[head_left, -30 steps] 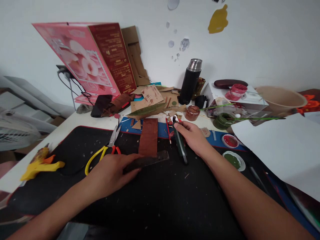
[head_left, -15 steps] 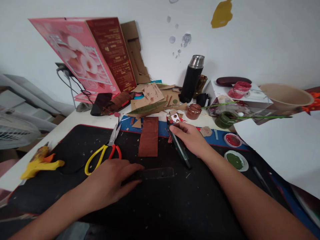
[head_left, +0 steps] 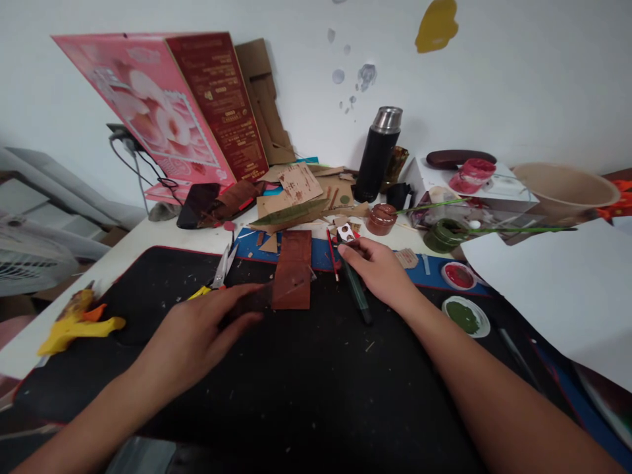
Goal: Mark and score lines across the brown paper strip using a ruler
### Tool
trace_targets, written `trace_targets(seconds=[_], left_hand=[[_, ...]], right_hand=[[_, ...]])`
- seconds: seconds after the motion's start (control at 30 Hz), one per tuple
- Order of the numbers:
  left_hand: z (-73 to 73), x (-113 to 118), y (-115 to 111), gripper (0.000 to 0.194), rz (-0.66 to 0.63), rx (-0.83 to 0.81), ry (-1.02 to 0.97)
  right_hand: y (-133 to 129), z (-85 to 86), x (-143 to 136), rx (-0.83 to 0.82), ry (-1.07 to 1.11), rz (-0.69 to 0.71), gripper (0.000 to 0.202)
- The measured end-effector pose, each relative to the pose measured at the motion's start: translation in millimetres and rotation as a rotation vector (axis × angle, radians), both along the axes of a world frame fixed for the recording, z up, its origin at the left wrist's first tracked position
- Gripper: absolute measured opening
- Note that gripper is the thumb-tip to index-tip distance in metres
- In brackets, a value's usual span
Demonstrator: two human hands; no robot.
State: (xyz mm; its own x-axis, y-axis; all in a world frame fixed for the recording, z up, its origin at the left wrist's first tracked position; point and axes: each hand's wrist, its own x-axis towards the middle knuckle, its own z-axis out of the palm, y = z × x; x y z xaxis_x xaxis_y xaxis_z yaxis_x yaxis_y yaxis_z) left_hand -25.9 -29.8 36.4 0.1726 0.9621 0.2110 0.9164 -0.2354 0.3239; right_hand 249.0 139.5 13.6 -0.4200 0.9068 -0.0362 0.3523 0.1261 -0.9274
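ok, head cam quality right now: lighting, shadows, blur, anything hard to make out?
Head view: dim, soft light, with the black desk mat very dark toward the bottom; head view: faint shadow on the white wall beside the black steel-capped thermos; head view: clear plastic ruler hard to trace, white slatted plastic object soft at the left edge.

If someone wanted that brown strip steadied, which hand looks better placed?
Probably the left hand: the clear ruler-like piece it holds reaches over the brown strip, though contact is unclear. The right hand is off to the strip's right, gripping a dark green tool.
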Motion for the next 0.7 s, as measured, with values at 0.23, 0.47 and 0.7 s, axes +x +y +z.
trace_targets(seconds=[0.23, 0.47, 0.7], left_hand=[[-5.1, 13, 21, 0.039, -0.152, 0.093, 0.162], [-15.5, 5, 35, 0.040, -0.267, 0.167, 0.391], [-17.9, 5, 36, 0.041, -0.323, 0.167, 0.334]], right_hand=[[-1, 1.2, 0, 0.017, 0.024, -0.050, 0.037], [-3, 5.1, -1, -0.013, 0.083, -0.009, 0.032], [-10, 4.7, -6, 0.006, -0.032, 0.184, 0.026]])
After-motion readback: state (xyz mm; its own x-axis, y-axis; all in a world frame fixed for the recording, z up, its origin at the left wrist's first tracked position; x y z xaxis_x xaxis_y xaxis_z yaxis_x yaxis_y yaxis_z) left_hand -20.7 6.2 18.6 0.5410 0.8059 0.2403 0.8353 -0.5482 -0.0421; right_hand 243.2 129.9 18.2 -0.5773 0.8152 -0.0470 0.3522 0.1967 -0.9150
